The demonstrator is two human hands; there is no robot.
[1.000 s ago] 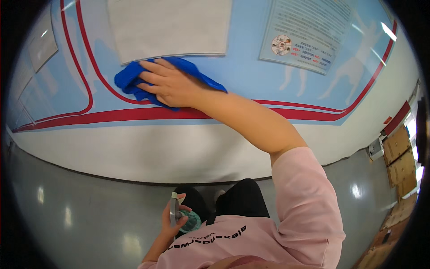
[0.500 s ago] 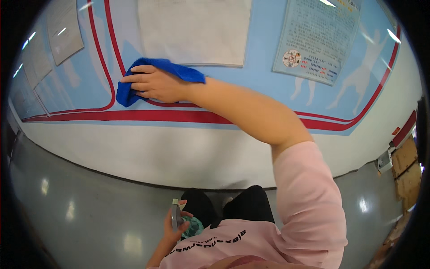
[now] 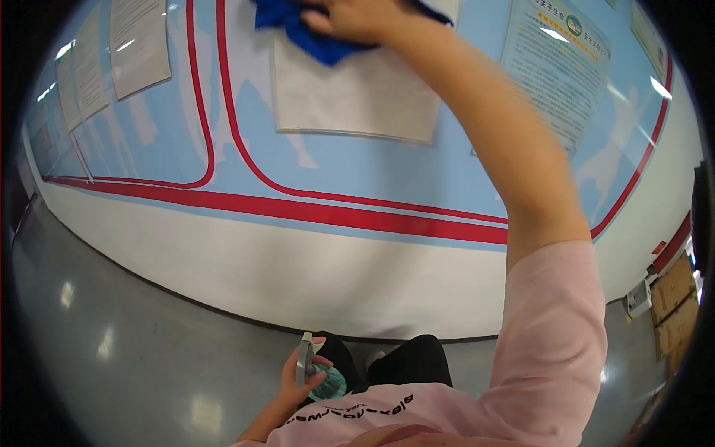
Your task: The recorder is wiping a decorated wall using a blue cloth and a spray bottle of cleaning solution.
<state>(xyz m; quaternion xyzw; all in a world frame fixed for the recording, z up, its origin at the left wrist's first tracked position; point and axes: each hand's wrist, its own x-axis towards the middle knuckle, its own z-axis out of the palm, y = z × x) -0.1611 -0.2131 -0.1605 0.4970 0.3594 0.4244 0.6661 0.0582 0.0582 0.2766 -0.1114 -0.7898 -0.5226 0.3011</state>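
Head view: the blue cloth (image 3: 298,30) is pressed high on the wall (image 3: 357,186) under the right hand (image 3: 350,18), over a white sheet (image 3: 357,97). It looks soft, light and limp, best bunched under a flat palm. Right arm reaches up nearly straight. The left hand (image 3: 302,376) grips a spray bottle (image 3: 316,372) low at the waist

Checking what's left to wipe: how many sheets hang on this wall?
5 at least: white sheet under the blue cloth, printed sheet right, two left, one cut off upper right.
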